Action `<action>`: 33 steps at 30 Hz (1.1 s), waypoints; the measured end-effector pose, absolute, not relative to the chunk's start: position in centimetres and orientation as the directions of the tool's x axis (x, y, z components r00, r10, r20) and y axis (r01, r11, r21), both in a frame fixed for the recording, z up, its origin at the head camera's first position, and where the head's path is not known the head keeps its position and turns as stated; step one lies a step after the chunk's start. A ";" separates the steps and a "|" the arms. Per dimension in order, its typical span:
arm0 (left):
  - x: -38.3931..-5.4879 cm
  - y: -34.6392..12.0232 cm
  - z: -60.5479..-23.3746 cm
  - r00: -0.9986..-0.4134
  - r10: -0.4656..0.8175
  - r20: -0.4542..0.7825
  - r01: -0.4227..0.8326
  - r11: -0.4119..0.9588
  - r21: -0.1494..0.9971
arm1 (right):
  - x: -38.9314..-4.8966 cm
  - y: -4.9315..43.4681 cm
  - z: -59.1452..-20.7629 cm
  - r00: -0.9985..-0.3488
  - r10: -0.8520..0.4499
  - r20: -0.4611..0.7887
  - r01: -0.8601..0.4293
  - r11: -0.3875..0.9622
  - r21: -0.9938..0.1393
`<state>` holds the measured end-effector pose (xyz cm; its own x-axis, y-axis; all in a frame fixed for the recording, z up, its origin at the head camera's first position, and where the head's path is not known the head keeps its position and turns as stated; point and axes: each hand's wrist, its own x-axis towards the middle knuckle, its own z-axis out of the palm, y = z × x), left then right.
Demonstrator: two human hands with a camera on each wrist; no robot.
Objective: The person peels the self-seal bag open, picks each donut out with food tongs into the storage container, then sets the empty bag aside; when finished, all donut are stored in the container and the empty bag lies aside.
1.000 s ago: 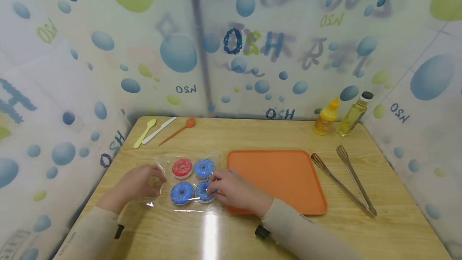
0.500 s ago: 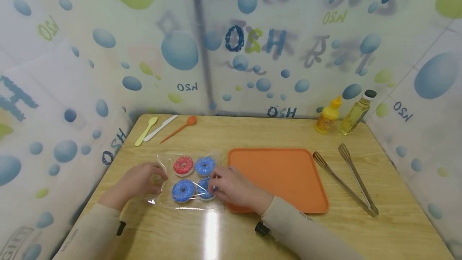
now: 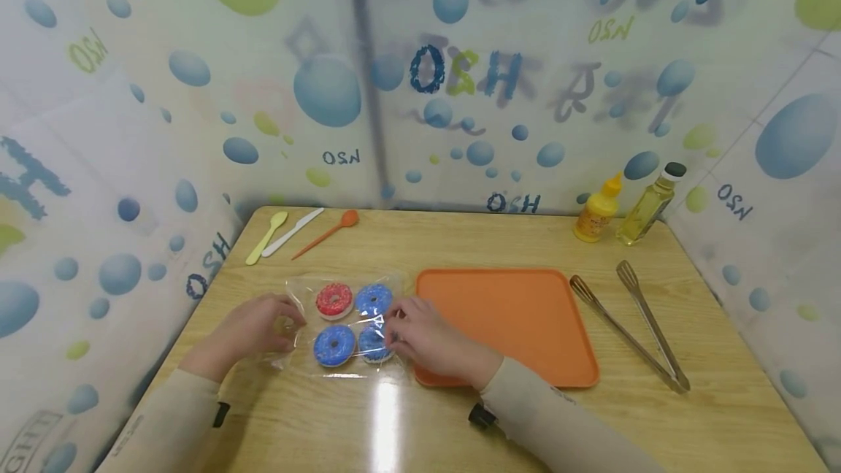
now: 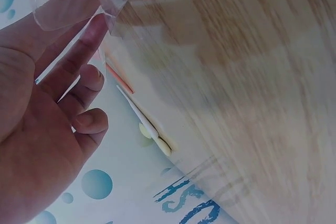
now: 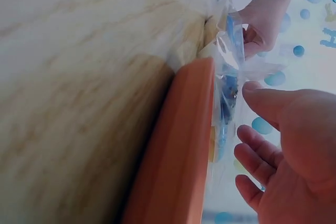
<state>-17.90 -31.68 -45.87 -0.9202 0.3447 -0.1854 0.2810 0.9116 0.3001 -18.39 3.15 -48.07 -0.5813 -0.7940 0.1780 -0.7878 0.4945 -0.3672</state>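
A clear plastic bag [image 3: 296,289] with a red sprinkled donut [image 3: 334,301] and several blue sprinkled donuts [image 3: 333,345] lies left of an orange tray [image 3: 499,327]. My left hand [image 3: 259,327] pinches the bag's left edge; the left wrist view has the film between thumb [image 4: 73,6] and forefinger. Over the bag's right side, close to the lower right blue donut [image 3: 373,345], is my right hand [image 3: 427,338]. The right wrist view shows that hand's thumb and fingers [image 5: 257,163] apart and loosely bent beside the bag, gripping nothing visible.
A yellow spoon [image 3: 266,238], a white knife [image 3: 292,232] and an orange spoon [image 3: 326,234] lie at the back left. Metal tongs [image 3: 631,331] rest right of the tray. Behind them stand a yellow squeeze bottle [image 3: 598,212] and an oil bottle [image 3: 650,206].
My right hand has shifted slightly up and right over the bag, and the glare on the film around it has changed. The left hand keeps its place at the bag's left edge.
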 end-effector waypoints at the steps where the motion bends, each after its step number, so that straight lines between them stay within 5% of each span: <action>1: -17.9 -31.7 -45.9 -0.921 0.341 -0.186 0.278 0.913 0.299 | -18.4 3.2 -48.1 -0.584 -0.792 0.177 -0.784 0.493 -0.377; 12: -18.0 -31.9 -46.0 -0.922 0.343 -0.178 0.278 0.910 0.308 | -18.7 3.8 -48.1 -0.600 -0.777 0.190 -0.753 0.468 -0.463; 24: -18.0 -31.9 -46.1 -0.920 0.350 -0.179 0.285 0.907 0.311 | -18.8 3.3 -47.9 -0.544 -0.815 0.200 -0.804 0.437 -0.403; 33: -18.0 -31.9 -46.0 -0.921 0.346 -0.179 0.283 0.910 0.303 | -18.7 3.4 -48.1 -0.559 -0.805 0.197 -0.798 0.459 -0.389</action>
<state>-17.99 -31.85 -46.04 -0.9210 0.3458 -0.1792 0.2829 0.9102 0.3026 -18.67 3.39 -48.11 -0.5592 -0.8054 0.1966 -0.7984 0.4594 -0.3892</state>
